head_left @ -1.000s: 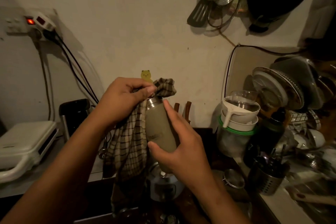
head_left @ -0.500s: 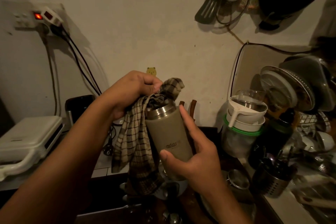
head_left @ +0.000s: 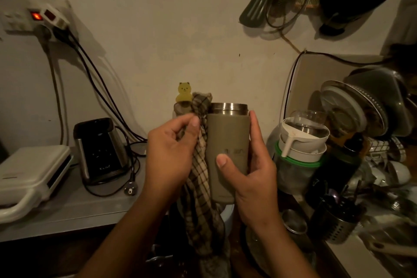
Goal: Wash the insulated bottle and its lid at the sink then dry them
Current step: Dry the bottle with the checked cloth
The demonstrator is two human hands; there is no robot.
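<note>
While the insulated bottle [head_left: 228, 153] is held upright in the middle of the frame, its steel rim is seen at the top and its olive-grey body below. It is gripped by the right hand [head_left: 250, 183]: the thumb is laid on the front of the body, near some faint lettering, and one finger is stretched up along the right side almost to the rim. A checked cloth [head_left: 200, 176] is pinched by the left hand [head_left: 171, 156], whose fingers are curled round it, and it is pressed against the left side of the bottle. One end of the cloth stands above the rim, and the rest hangs down into the dark lower part of the frame.

On the wall just behind the cloth, a small yellow bear figure [head_left: 184, 92] is seen. At the left, a black and steel appliance [head_left: 99, 149] is placed on a grey counter [head_left: 67, 210] beside a white sandwich maker [head_left: 29, 174]. A lit socket strip [head_left: 47, 18] is fixed in the upper left. At the right, stacked containers [head_left: 300, 149] and a steel cutlery holder [head_left: 338, 221] are crowded together, and a slotted spatula [head_left: 255, 9] is hung at the upper right.
</note>
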